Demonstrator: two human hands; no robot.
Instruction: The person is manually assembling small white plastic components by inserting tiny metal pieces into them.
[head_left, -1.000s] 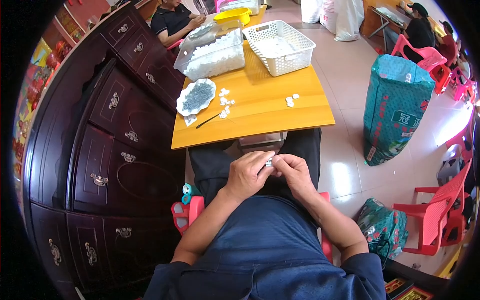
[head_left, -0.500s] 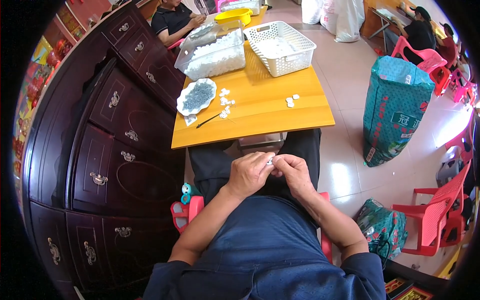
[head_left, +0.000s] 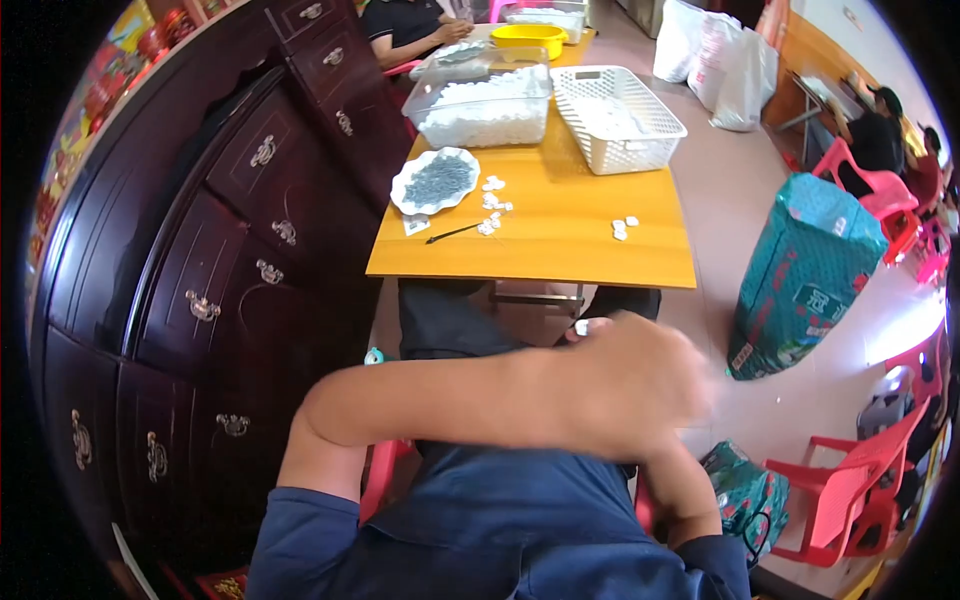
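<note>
My left hand (head_left: 640, 385) is stretched across my body to the right, over my right forearm, and motion smears its fingers. Behind it most of my right hand (head_left: 601, 326) is hidden. The fingertips that show pinch a small white piece (head_left: 582, 327), just beyond the near edge of the wooden table (head_left: 560, 250). On the table lie a loose group of small white pieces (head_left: 491, 201), a few more white pieces (head_left: 620, 232) to the right, and a thin black tool (head_left: 453, 234). A scalloped white dish (head_left: 402, 192) holds many small grey pieces.
A clear bin (head_left: 480, 132) and a white basket (head_left: 640, 156), both holding white pieces, stand farther back near a yellow basin (head_left: 528, 38). Dark drawers (head_left: 230, 260) line my left. A teal bag (head_left: 805, 280) and pink chair (head_left: 850, 485) stand right. Other people sit beyond.
My left hand has left the right fingertips and swung right across my body. The right hand still pinches the white piece. The whole view has shifted, so the table appears farther right.
</note>
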